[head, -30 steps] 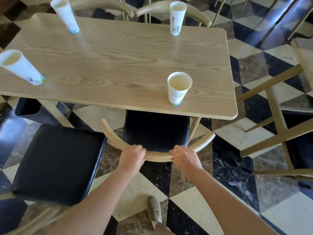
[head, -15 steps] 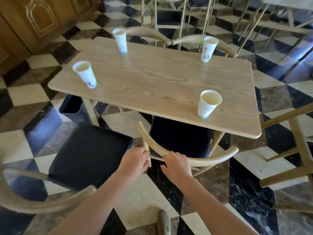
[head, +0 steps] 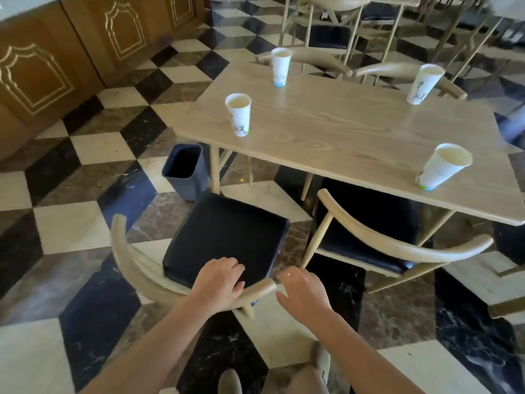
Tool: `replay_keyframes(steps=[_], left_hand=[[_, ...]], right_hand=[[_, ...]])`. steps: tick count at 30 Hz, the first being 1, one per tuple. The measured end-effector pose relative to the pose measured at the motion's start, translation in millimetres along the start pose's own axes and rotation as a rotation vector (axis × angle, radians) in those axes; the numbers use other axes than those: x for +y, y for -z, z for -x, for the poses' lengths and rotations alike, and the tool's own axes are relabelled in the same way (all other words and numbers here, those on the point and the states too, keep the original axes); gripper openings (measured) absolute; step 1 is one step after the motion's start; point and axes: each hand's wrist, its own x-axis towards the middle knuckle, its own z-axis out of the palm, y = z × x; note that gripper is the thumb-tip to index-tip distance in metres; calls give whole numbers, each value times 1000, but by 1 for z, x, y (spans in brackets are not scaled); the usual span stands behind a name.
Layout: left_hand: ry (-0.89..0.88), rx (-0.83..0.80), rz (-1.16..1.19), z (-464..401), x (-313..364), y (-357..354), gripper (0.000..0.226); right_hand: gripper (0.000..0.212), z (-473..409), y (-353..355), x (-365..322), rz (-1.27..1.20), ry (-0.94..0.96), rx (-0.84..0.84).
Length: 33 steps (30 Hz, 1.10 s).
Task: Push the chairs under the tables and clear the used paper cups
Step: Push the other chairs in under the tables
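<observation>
Standing pulled out from the table [head: 355, 132], the near-left chair [head: 224, 237] shows its whole black seat on the checkered floor [head: 71, 223], its curved wooden backrest facing the camera. The left hand [head: 218, 282] lies over the right end of that backrest, fingers curled down onto the rail and the seat edge in a loose grasp. The right hand [head: 301, 291] hovers just beside the rail's tip, fingers spread and relaxed, holding nothing; whether a fingertip brushes the wood cannot be told. To the right, a second chair [head: 392, 231] sits with its seat partly under the tabletop and its backrest arc still outside the edge. Four paper cups stand upright on the light wooden top: a near-left cup [head: 239, 115], a far-left cup [head: 281, 66], a far-right cup [head: 424, 83] and a near-right cup [head: 443, 166] close to the front edge. A dark bin [head: 184, 172] stands on the floor beside the table's left legs. Two more chair backs show beyond the far edge, and brown panelled cabinets [head: 56, 66] line the left wall.
</observation>
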Motion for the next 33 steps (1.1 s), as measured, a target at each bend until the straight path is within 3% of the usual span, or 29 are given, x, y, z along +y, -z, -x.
replay_keyframes(steps=[10, 18, 22, 30, 33], left_hand=[[33, -123, -51, 42, -79, -19, 49], [29, -278, -62, 61, -139, -35, 42], [-72, -378, -67, 61, -158, -41, 40], [-326, -288, -38, 63, -185, -26, 42], [-363, -332, 6, 64, -212, -22, 41]], right_hand=[[46, -42, -47, -55, 12, 81, -56], [38, -62, -84, -85, 52, 218, -146], [25, -63, -101, -108, 74, 169, -173], [30, -60, -106, -129, -60, 153, 62], [30, -60, -104, -131, -99, 153, 108]])
